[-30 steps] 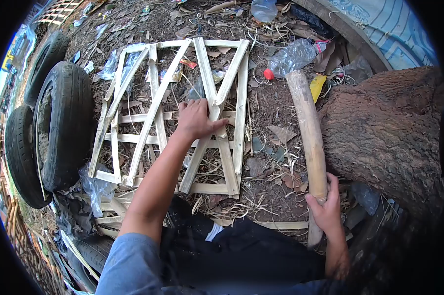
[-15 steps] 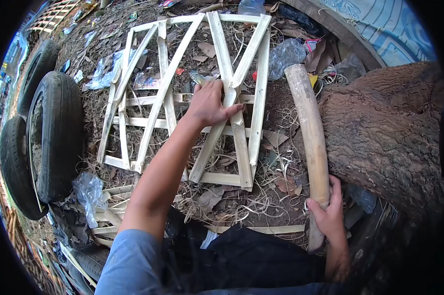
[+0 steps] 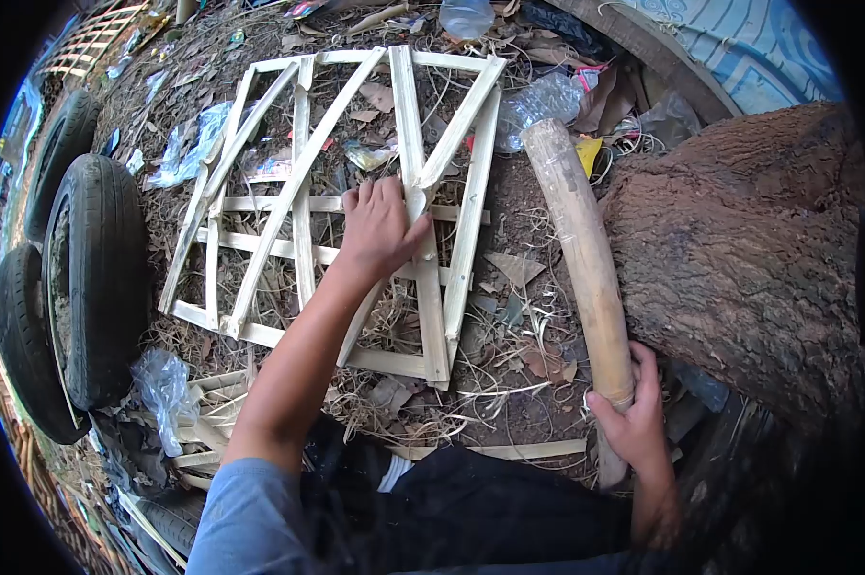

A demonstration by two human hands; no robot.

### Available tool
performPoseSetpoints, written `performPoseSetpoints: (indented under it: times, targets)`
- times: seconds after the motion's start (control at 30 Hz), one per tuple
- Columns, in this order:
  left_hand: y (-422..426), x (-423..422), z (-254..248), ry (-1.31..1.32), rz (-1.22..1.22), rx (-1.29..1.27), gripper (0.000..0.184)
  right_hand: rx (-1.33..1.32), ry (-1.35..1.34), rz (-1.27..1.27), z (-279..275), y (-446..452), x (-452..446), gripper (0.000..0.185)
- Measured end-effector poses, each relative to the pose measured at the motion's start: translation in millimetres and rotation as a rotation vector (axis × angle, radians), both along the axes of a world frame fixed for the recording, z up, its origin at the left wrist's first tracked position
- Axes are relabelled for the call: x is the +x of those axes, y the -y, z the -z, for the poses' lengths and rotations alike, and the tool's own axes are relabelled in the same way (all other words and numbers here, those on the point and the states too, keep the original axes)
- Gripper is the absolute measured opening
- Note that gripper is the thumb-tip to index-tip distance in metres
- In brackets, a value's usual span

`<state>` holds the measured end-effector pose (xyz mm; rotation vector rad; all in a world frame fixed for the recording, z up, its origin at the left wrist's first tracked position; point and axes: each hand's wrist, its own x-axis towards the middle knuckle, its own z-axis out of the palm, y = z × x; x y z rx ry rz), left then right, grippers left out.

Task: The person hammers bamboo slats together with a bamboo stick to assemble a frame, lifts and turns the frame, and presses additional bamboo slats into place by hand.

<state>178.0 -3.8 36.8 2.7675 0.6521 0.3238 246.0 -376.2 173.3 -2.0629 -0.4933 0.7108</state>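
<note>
A lattice frame of pale split bamboo slats (image 3: 298, 177) lies on the ground in front of me. My left hand (image 3: 380, 230) is closed over a slat near the crossing of two slanting strips, its thumb against the right-hand strip (image 3: 432, 307); its palm hides part of the crossing. A thick, slightly curved bamboo pole (image 3: 586, 259) leans beside the trunk at the right. My right hand (image 3: 634, 412) wraps round the pole near its lower end, the thumb in front.
A rough tree trunk (image 3: 739, 240) fills the right side. Old tyres (image 3: 107, 278) stand at the left. Plastic litter, dry leaves and bamboo shavings (image 3: 471, 412) cover the soil. A clear plastic bag (image 3: 164, 393) and loose slats lie at lower left.
My left hand has moved slightly left and down, and its fingers have curled in. The lattice has shifted left and tilted a little. My right hand keeps its hold on the pole.
</note>
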Motion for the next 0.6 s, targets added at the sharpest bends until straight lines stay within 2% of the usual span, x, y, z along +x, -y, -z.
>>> performPoseSetpoints:
  times: [0.07,0.17,0.27,0.33,0.4,0.47,0.5,0.57,0.6]
  targets:
    - [-3,-9,3,0.001,-0.048,-0.033,0.048,-0.005,0.054,-0.042,3,1,2,0.069]
    - [-1,-8,0,-0.066,-0.099,-0.035,0.049,-0.005,0.039,-0.023,1,-4,1,0.069]
    - [8,7,-13,-0.047,-0.122,0.104,0.055,-0.020,0.084,-0.063,3,-1,3,0.068]
    - [20,28,-46,0.266,-0.020,0.211,0.057,-0.010,0.075,-0.037,4,-1,2,0.068]
    - [23,71,-60,0.237,0.171,0.087,0.057,0.001,0.068,-0.033,5,-4,1,0.068]
    - [21,127,-43,0.052,0.211,0.253,0.043,0.070,0.082,-0.017,6,-3,-1,0.070]
    - [17,145,-36,0.075,0.199,0.256,0.043,0.085,0.082,-0.001,5,-3,-3,0.071]
    - [13,175,-21,-0.138,0.125,0.441,0.028,0.088,0.105,-0.025,0,1,-2,0.072]
    - [12,187,-11,-0.120,0.115,0.434,0.028,0.097,0.093,-0.022,-2,2,-2,0.072]
